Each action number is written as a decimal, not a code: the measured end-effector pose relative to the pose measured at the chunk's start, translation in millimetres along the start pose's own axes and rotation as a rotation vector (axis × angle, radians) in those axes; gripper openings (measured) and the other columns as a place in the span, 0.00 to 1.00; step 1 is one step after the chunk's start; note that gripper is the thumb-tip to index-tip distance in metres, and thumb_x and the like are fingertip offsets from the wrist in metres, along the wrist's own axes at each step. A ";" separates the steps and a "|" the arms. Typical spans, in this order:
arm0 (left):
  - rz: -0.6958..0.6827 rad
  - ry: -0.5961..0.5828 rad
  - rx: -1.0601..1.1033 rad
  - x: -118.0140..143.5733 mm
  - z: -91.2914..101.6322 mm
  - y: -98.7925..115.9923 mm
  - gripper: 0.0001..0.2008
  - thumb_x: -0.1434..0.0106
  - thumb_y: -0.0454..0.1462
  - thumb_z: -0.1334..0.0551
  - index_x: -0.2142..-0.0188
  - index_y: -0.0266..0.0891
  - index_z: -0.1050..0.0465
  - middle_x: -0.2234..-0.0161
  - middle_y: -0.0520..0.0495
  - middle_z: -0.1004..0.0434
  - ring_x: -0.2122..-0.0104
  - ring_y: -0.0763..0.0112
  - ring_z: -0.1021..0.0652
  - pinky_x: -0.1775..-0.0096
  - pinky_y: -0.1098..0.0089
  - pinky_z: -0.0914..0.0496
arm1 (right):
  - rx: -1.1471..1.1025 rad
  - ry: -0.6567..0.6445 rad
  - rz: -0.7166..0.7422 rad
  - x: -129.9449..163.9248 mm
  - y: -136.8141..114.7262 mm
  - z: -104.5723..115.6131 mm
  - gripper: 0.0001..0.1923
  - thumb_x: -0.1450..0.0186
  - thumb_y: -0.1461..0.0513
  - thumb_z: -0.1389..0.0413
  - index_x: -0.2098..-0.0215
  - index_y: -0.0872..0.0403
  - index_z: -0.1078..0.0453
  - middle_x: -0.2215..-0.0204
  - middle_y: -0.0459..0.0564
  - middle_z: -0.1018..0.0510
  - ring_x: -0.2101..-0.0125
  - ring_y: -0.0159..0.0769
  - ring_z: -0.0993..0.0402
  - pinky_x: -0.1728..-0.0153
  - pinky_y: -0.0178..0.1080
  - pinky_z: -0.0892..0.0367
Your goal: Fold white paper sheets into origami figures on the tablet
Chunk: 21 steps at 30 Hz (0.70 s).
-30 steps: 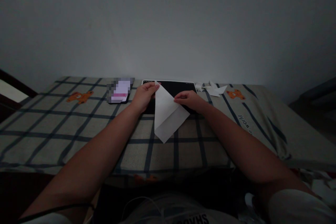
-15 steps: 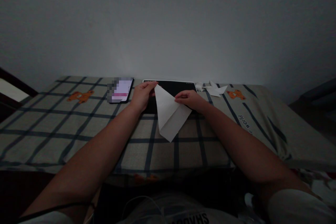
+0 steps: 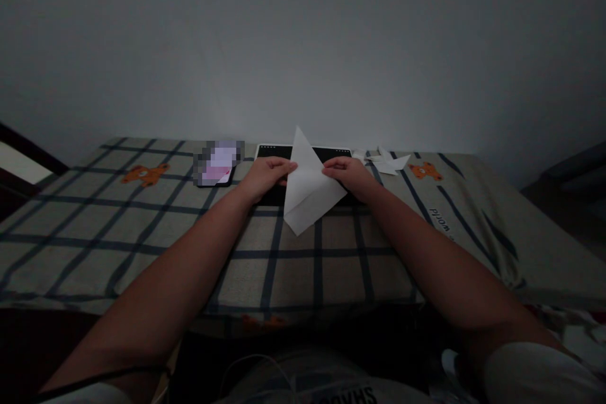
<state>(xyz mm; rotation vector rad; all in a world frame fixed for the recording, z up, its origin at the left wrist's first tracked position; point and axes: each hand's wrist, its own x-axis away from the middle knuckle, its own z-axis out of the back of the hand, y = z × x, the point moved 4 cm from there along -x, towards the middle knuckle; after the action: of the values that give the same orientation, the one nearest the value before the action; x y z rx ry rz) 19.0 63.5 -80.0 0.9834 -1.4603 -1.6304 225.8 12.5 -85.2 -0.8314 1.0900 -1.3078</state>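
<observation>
A white sheet of paper [image 3: 307, 180], folded to a sharp point at its far end, is held up between my hands over a black board [image 3: 277, 153] with a pale edge. My left hand [image 3: 269, 177] pinches the paper's left edge between thumb and fingers. On the opposite edge, my right hand [image 3: 349, 173] pinches it at about the same height. A crease runs across the lower part of the sheet, and its near corner hangs toward me. The paper hides the middle of the board.
A phone [image 3: 218, 167] with a lit screen lies left of the board. Folded white paper pieces [image 3: 389, 161] lie to its right. The checked tablecloth [image 3: 142, 227] has orange bear prints and covers the table, which meets a grey wall [image 3: 303, 44].
My left hand has slid from the pointed tip down to the left edge. The paper has turned so its tip points away from me, and its near corner has moved farther off.
</observation>
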 end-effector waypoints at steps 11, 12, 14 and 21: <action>-0.032 0.053 -0.035 -2.9 5.3 -1.8 0.15 0.50 0.45 0.33 0.68 0.35 0.23 0.70 0.45 0.23 0.72 0.73 0.26 0.68 0.71 0.31 | 0.066 -0.017 0.019 -1.6 1.3 1.3 0.13 0.47 0.56 0.40 0.67 0.55 0.25 0.69 0.51 0.22 0.69 0.34 0.30 0.67 0.38 0.37; -0.014 0.032 -0.013 -2.8 4.3 -2.5 0.16 0.49 0.45 0.33 0.67 0.35 0.23 0.68 0.45 0.23 0.71 0.72 0.26 0.67 0.70 0.31 | 0.068 -0.002 0.021 -1.5 0.9 2.2 0.13 0.47 0.56 0.40 0.67 0.55 0.25 0.69 0.51 0.22 0.69 0.34 0.30 0.67 0.38 0.37; 0.015 -0.013 0.007 -2.5 2.6 -3.6 0.17 0.49 0.45 0.33 0.65 0.35 0.23 0.66 0.44 0.22 0.69 0.71 0.25 0.66 0.70 0.30 | 0.058 0.015 0.020 -1.4 0.4 3.6 0.13 0.47 0.56 0.40 0.67 0.56 0.26 0.69 0.51 0.22 0.70 0.34 0.30 0.68 0.38 0.37; -0.002 0.011 -0.087 -3.0 5.5 -2.6 0.13 0.51 0.45 0.33 0.70 0.37 0.23 0.72 0.47 0.23 0.74 0.73 0.27 0.69 0.71 0.31 | 0.009 0.018 -0.016 -0.9 1.4 5.0 0.14 0.47 0.55 0.40 0.65 0.55 0.25 0.67 0.51 0.22 0.69 0.34 0.30 0.67 0.38 0.35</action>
<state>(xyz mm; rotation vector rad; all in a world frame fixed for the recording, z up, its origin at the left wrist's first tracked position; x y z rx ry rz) 15.3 68.8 -82.0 0.9437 -1.3700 -1.6729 231.0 13.0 -84.9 -0.8252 1.0929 -1.3346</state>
